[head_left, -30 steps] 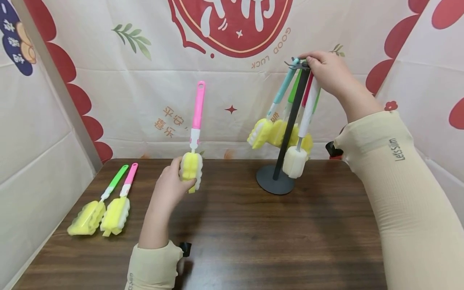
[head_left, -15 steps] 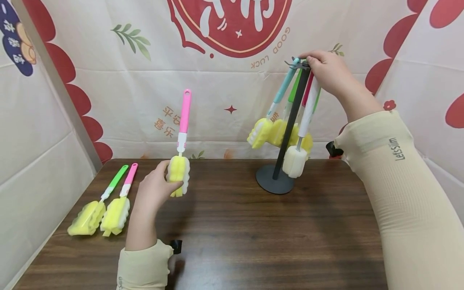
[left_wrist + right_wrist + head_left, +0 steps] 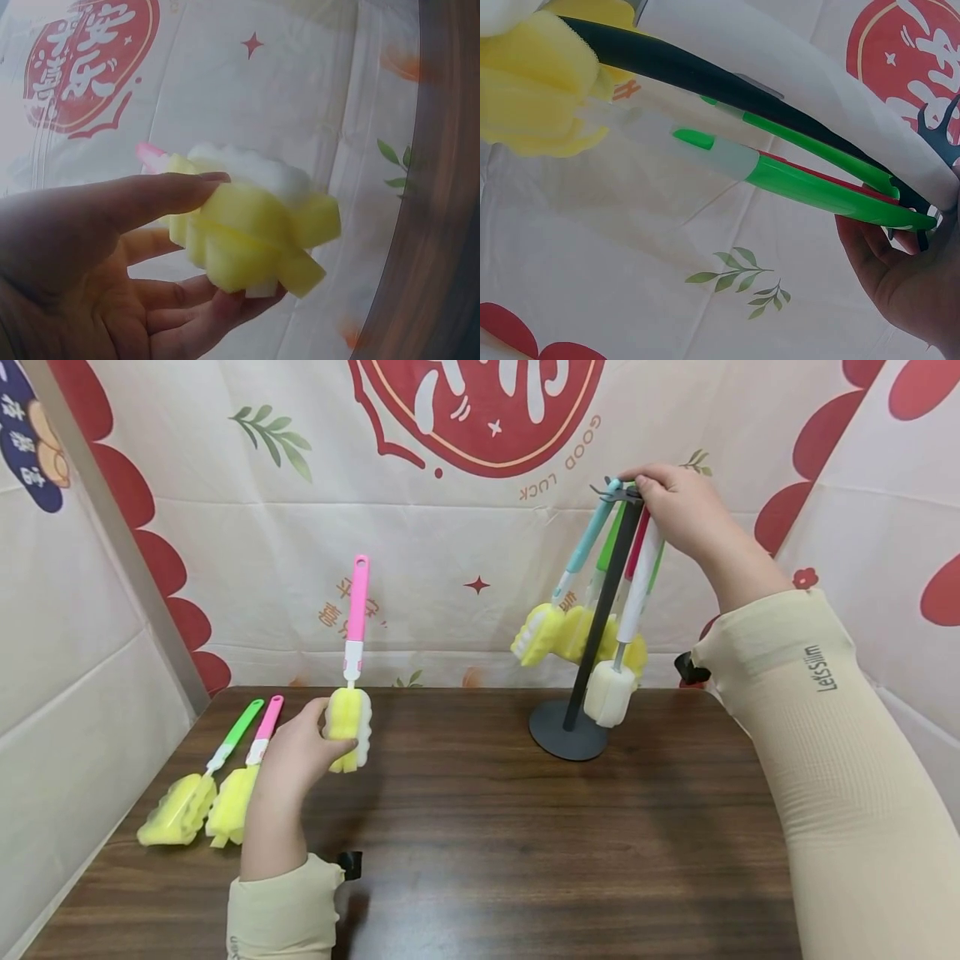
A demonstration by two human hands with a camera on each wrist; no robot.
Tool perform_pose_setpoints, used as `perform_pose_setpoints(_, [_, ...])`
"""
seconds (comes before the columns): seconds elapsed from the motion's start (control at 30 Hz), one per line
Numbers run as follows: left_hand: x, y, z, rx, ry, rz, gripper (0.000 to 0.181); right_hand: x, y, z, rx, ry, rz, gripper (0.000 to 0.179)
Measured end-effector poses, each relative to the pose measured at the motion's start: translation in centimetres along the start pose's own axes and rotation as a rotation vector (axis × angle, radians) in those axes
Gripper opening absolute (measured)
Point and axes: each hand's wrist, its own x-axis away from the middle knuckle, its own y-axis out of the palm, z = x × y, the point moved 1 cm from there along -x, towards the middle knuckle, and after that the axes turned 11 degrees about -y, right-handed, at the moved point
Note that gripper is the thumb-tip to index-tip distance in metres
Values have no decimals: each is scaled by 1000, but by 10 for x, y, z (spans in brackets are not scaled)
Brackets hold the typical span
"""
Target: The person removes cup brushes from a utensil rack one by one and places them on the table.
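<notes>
Between thumb and fingers, my left hand [image 3: 292, 756] pinches the yellow-and-white head of a sponge brush [image 3: 345, 727]. Its pink handle points up, above the table's back part; the left wrist view shows the sponge [image 3: 247, 232] under the thumb. My right hand [image 3: 682, 514] grips the top of a dark brush stand [image 3: 597, 635]. Several sponge brushes hang on the stand: a blue-handled one [image 3: 588, 539], a white one [image 3: 639, 585], and others with green and red handles. In the right wrist view a green handle [image 3: 832, 195] reaches the right fingers, which are partly hidden.
On the left of the brown table [image 3: 480, 843] lie a green-handled sponge brush [image 3: 180, 810] and a pink-handled one [image 3: 234, 802], partly covered by my left wrist. A printed cloth [image 3: 465, 552] stands behind the table, with cloth walls at both sides.
My left hand has moved left and slightly down with the pink-handled sponge brush, towards the two lying brushes. The right hand and the stand have stayed in place.
</notes>
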Motion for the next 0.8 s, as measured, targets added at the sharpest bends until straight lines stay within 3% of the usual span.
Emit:
perform_pose_setpoints(0.33, [-2, -4, -13, -67, -68, -69, 77, 2, 0, -2, 5, 7, 6, 51])
perform_pose_setpoints(0.8, [-2, -4, -22, -137, -64, -115, 75, 2, -1, -2, 11, 6, 13, 51])
